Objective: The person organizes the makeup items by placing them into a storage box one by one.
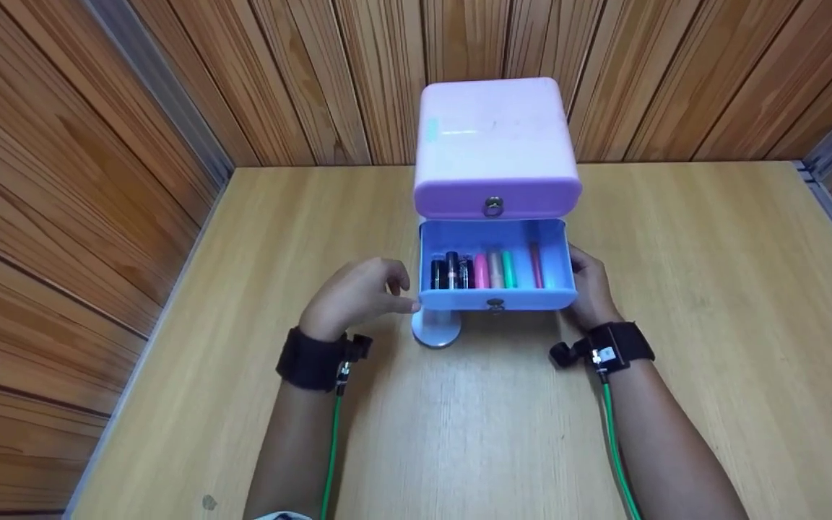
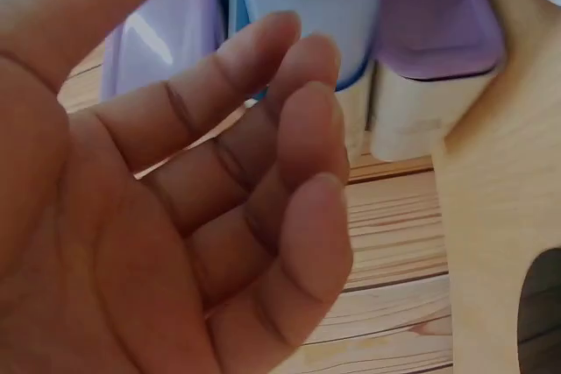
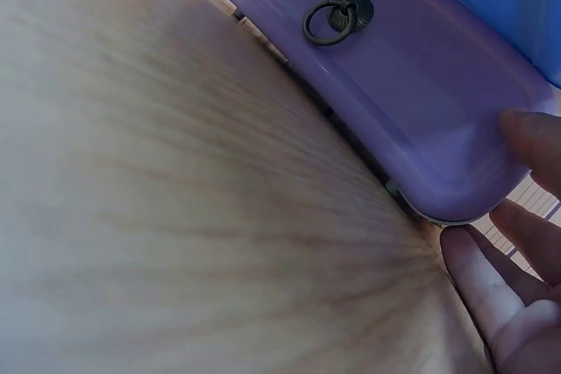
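Note:
A small drawer cabinet [image 1: 495,137] with a pale pink top stands at the back of the table. Its blue drawer [image 1: 492,300] is pulled out, and inside are several slim tubes, black, pink [image 1: 482,271], grey and green [image 1: 508,270], with a dark red stick [image 1: 536,266] apart at right. My left hand [image 1: 358,296] is at the drawer's left front corner, thumb tip close to it, fingers loosely bent around nothing. My right hand [image 1: 593,289], partly hidden by the drawer, has its fingers against the right corner of the lower purple drawer [image 3: 412,85], which is shut.
A silvery round-based object [image 1: 436,328] stands on the wooden table [image 1: 459,433] under the blue drawer's left corner. Wood-panelled walls [image 1: 358,79] enclose the back and sides. Green cables [image 1: 612,433] run from both wrist cameras. Ring pulls [image 1: 493,206] hang on the drawer fronts.

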Action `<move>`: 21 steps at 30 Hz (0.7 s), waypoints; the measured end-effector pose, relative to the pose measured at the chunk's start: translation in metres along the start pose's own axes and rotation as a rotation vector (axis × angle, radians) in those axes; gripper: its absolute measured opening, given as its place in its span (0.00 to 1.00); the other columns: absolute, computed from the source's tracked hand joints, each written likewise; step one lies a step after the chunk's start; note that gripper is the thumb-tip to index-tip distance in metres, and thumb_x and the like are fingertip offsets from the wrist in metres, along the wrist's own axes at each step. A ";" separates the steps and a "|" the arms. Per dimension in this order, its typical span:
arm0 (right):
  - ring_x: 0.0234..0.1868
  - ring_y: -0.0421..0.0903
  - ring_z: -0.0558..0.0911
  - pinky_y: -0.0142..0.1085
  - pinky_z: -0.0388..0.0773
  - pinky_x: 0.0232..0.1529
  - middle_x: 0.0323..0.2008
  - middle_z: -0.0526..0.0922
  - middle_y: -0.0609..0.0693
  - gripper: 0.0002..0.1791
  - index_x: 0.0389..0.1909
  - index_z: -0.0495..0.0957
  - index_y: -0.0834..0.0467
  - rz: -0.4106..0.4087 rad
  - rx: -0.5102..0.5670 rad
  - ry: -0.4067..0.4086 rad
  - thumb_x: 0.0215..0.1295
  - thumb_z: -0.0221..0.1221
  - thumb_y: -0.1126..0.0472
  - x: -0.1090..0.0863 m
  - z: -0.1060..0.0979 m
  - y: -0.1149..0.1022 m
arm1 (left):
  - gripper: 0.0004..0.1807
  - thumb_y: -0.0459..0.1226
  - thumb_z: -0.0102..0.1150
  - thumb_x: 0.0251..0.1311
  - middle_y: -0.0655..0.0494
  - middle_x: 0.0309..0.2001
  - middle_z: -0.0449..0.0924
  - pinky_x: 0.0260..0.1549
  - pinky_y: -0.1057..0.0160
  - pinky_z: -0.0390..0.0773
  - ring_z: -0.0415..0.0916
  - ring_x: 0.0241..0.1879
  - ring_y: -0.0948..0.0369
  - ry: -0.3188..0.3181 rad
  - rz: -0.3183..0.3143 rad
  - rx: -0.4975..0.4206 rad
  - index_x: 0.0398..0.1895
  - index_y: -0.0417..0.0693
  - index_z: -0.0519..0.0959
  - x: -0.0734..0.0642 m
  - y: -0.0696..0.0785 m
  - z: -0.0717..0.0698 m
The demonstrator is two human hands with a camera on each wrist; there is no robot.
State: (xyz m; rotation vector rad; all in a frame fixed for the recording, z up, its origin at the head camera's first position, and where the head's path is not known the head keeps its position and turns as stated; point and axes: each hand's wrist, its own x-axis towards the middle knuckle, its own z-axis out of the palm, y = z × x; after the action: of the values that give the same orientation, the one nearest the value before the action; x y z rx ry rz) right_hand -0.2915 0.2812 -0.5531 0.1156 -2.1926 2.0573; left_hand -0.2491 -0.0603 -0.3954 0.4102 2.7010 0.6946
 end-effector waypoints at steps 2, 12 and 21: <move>0.47 0.46 0.80 0.35 0.76 0.47 0.47 0.84 0.53 0.20 0.60 0.77 0.59 -0.021 0.007 -0.001 0.68 0.57 0.68 0.000 -0.001 0.000 | 0.11 0.48 0.73 0.53 0.61 0.30 0.80 0.29 0.60 0.74 0.75 0.32 0.60 0.008 0.021 0.036 0.33 0.53 0.84 0.001 0.001 0.005; 0.41 0.43 0.81 0.33 0.77 0.43 0.40 0.84 0.49 0.18 0.58 0.76 0.68 0.035 0.000 -0.022 0.67 0.55 0.72 -0.003 -0.005 -0.015 | 0.09 0.49 0.70 0.56 0.65 0.28 0.80 0.26 0.61 0.72 0.74 0.29 0.62 0.033 0.079 0.147 0.33 0.55 0.87 0.006 0.000 0.017; 0.56 0.60 0.76 0.53 0.71 0.56 0.58 0.76 0.64 0.25 0.67 0.69 0.64 0.127 -0.601 -0.384 0.69 0.53 0.64 0.000 -0.030 -0.070 | 0.09 0.48 0.68 0.58 0.61 0.23 0.78 0.21 0.63 0.70 0.71 0.22 0.63 0.032 0.132 0.168 0.31 0.54 0.86 0.006 0.002 0.020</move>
State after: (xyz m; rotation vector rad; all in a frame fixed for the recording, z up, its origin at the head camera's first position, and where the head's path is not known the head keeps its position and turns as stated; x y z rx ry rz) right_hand -0.2802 0.3066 -0.4821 0.3345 -3.0192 1.4203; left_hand -0.2464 -0.0482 -0.4121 0.6280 2.7926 0.5130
